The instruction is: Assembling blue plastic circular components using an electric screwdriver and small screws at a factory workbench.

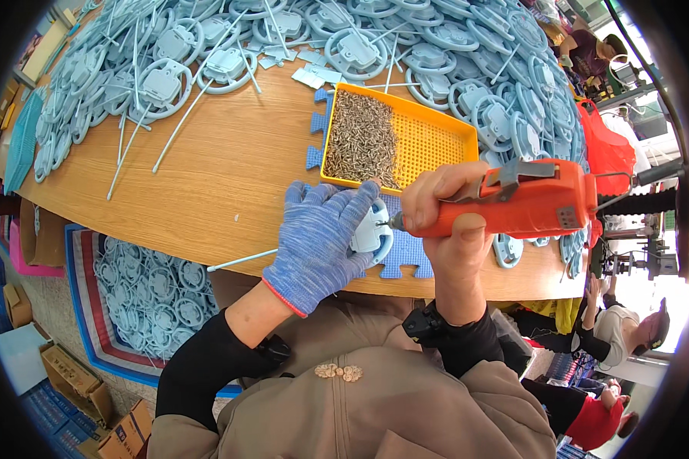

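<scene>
While the left hand (319, 239), in a blue knit glove, lies flat with fingers together over a pale blue plastic part (373, 229) just below the middle of the frame, the bare right hand (445, 222) has its fingers wrapped tight around an orange electric screwdriver (524, 203), tip right against that part. The part's a rounded light-blue piece with a white center, sitting on a blue foam mat (406, 251) at the near edge of the wooden table (230, 168). Just above it there's a yellow tray (429, 141), left half heaped with small metal screws (362, 140). Across the top of the frame it's a huge pile of the same blue parts (283, 38), and at lower left a bin (142, 287) full of more.
</scene>
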`<action>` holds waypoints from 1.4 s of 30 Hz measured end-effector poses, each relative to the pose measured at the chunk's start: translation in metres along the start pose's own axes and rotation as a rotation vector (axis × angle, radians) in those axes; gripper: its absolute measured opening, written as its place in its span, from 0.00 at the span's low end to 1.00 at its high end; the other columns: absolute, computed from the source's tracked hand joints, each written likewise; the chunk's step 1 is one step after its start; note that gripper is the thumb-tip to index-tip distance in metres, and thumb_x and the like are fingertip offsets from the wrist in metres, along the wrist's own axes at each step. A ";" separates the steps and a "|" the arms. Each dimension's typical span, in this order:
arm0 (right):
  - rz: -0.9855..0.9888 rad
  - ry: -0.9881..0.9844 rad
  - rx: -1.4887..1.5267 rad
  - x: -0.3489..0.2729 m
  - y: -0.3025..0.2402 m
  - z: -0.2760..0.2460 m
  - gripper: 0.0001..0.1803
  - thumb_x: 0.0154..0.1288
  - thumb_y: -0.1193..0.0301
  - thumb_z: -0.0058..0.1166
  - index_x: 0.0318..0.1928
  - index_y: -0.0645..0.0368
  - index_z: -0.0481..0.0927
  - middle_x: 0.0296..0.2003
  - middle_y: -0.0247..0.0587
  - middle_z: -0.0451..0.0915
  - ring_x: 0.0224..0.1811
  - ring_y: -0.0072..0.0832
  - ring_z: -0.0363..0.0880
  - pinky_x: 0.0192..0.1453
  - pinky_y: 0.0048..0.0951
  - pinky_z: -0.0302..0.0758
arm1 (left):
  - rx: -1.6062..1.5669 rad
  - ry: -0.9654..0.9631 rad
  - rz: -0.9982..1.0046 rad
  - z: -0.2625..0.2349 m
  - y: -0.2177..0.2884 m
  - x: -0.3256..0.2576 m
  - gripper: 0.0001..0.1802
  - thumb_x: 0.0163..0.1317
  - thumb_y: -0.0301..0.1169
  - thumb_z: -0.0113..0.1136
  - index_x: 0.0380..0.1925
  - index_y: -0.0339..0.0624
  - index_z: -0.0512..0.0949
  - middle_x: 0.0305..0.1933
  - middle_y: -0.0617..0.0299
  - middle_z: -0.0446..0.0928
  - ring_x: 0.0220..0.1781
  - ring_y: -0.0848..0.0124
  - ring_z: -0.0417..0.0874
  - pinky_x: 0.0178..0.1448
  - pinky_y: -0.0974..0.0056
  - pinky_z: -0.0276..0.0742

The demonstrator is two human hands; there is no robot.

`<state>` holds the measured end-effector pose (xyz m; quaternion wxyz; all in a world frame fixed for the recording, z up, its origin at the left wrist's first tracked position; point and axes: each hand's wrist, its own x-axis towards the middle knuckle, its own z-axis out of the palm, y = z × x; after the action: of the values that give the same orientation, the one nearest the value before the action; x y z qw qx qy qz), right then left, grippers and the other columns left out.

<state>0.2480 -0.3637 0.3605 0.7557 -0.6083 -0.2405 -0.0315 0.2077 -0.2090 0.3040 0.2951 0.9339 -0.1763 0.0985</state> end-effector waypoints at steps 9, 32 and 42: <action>0.182 0.053 0.232 0.004 0.002 0.003 0.31 0.54 0.43 0.61 0.37 0.57 0.69 0.18 0.33 0.67 0.18 0.26 0.67 0.20 0.27 0.66 | 0.069 0.019 -0.014 -0.031 0.000 -0.024 0.44 0.41 0.47 0.70 0.60 0.42 0.68 0.45 0.54 0.77 0.47 0.57 0.76 0.61 0.47 0.60; -0.184 0.240 0.081 0.041 -0.003 -0.080 0.31 0.57 0.43 0.58 0.40 0.57 0.65 0.20 0.31 0.65 0.18 0.20 0.64 0.24 0.21 0.63 | 0.409 -0.068 -0.647 -0.135 -0.220 0.148 0.47 0.51 0.63 0.57 0.68 0.56 0.58 0.71 0.52 0.57 0.67 0.48 0.65 0.66 0.48 0.65; -0.192 0.200 0.063 0.044 -0.004 -0.092 0.31 0.57 0.43 0.59 0.40 0.57 0.66 0.20 0.31 0.65 0.19 0.21 0.64 0.25 0.22 0.62 | 0.494 -0.255 -0.296 -0.097 -0.148 0.072 0.46 0.49 0.56 0.62 0.67 0.53 0.61 0.66 0.42 0.62 0.65 0.45 0.65 0.68 0.43 0.57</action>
<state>0.3158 -0.4400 0.3684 0.7882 -0.5522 -0.2219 -0.1565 0.3233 -0.0586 0.3267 0.0459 0.9977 -0.0449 -0.0237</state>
